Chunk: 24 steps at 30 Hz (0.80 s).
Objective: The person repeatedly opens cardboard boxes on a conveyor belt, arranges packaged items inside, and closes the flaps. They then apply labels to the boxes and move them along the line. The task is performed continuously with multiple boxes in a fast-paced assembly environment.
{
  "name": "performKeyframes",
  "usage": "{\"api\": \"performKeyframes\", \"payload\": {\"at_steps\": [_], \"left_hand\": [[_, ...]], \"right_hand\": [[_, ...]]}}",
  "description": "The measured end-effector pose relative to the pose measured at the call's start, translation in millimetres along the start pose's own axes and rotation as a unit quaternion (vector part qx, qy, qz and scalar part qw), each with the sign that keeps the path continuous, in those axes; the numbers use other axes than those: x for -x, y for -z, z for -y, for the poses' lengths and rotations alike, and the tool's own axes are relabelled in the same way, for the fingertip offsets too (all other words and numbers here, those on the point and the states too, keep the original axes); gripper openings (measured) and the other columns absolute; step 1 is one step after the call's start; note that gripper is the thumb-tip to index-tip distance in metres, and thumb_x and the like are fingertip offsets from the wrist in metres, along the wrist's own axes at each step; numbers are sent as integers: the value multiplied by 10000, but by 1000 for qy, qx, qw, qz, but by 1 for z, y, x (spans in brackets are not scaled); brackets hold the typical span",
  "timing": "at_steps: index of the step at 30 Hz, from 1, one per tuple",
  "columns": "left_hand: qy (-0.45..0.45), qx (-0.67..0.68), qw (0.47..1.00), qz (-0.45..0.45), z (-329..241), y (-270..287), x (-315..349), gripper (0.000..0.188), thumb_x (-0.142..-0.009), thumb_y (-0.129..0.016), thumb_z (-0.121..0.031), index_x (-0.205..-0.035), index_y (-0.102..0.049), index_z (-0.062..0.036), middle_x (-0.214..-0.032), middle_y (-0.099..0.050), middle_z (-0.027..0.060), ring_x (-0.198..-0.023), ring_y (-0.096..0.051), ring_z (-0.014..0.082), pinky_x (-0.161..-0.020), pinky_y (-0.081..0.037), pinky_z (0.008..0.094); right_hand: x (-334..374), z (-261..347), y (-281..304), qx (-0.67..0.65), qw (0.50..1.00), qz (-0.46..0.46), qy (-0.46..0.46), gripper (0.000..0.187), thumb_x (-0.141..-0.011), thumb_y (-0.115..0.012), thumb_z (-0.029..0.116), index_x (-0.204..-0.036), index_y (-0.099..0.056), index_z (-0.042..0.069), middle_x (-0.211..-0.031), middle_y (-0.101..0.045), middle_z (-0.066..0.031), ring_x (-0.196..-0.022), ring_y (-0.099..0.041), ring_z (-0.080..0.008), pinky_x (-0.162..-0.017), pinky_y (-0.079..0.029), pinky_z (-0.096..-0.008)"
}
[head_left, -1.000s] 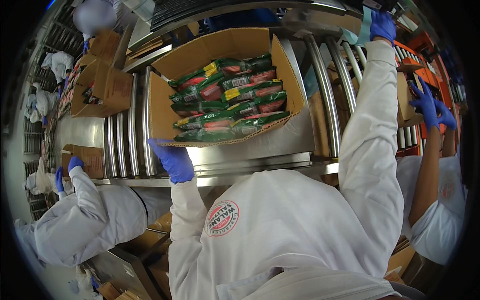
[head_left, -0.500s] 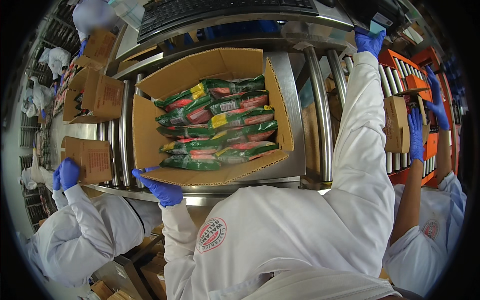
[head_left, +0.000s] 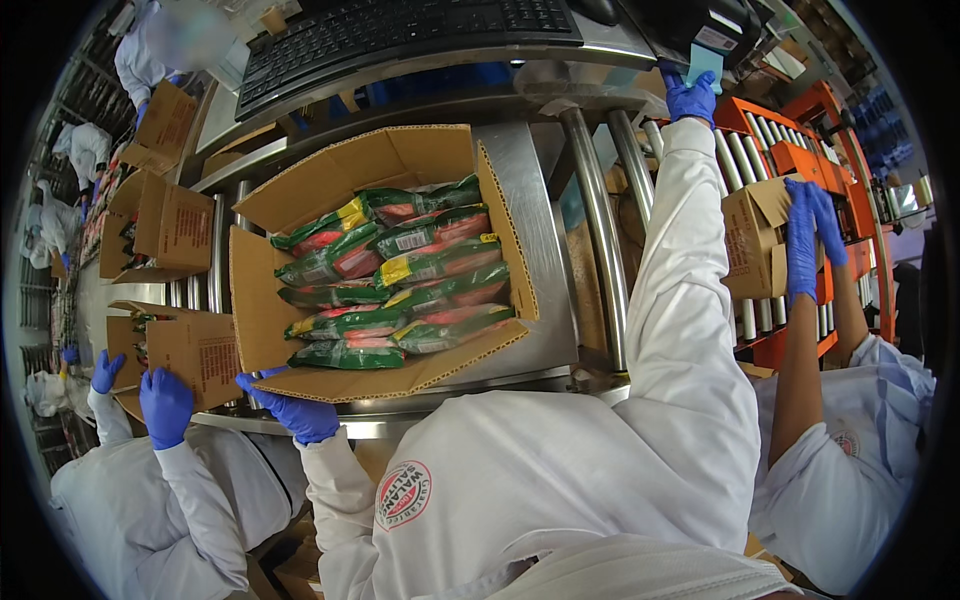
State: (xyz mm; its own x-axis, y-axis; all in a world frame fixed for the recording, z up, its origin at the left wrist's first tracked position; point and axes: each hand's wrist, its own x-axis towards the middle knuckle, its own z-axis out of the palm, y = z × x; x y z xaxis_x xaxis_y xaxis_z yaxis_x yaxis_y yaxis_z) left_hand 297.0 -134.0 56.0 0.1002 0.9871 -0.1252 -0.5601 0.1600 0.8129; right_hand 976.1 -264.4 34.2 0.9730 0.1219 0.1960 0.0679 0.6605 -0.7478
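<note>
An open cardboard box (head_left: 262, 320) stands on the metal surface before me, filled with green and red plastic packs (head_left: 430, 260) laid in two columns. At its near left corner, my left hand (head_left: 300, 415) grips the box edge, with some fingers hidden below the flap. My right arm stretches far forward to a black label printer (head_left: 700, 25). There my right hand (head_left: 688, 98) has its fingers closed at a pale blue label (head_left: 706, 66) at the front of the printer.
A black keyboard (head_left: 400, 45) rests on a shelf above the box. Metal rollers (head_left: 592, 230) run to the right. A co-worker's gloved hands (head_left: 803, 235) hold another box (head_left: 752, 240) on the orange-framed conveyor. At left, another co-worker's hand (head_left: 165, 405) touches a carton (head_left: 205, 355).
The whole view has shifted, moving the box left and lower in it. My right hand has closed at the label. The left co-worker's carton now shows its open top.
</note>
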Motion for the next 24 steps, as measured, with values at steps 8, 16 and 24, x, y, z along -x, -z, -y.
{"api": "performKeyframes", "payload": {"at_steps": [8, 16, 24], "left_hand": [[-22, -56, 998, -11, -2, 22, 2, 667, -931, -363, -581, -1344, -402, -59, -1326, -455, 94, -1212, -429, 225, -1042, -307, 385], [-113, -126, 985, -43, 11, 19, 13, 582, -968, -334, -487, -1368, -374, -65, -1347, -430, 110, -1252, -393, 227, -1060, -279, 384], [-177, -116, 977, -18, 63, 51, 44, 444, -973, -370, -337, -1309, -432, -53, -1269, -492, 120, -1150, -475, 231, -958, -380, 392]], "right_hand": [[-7, 17, 18, 154, 967, -198, 45, 477, -981, -379, 358, -1367, -354, 79, -1373, -412, -124, -1233, -413, -350, -946, -464, -457], [-64, 47, 13, 570, 821, -26, 3, 498, -959, -377, 443, -1340, -427, 127, -1331, -480, -109, -1187, -486, -278, -934, -457, -416], [-44, 3, 47, 829, 548, -66, -83, 532, -937, -375, 529, -1313, -501, 176, -1288, -549, -95, -1141, -559, -207, -921, -450, -376]]}}
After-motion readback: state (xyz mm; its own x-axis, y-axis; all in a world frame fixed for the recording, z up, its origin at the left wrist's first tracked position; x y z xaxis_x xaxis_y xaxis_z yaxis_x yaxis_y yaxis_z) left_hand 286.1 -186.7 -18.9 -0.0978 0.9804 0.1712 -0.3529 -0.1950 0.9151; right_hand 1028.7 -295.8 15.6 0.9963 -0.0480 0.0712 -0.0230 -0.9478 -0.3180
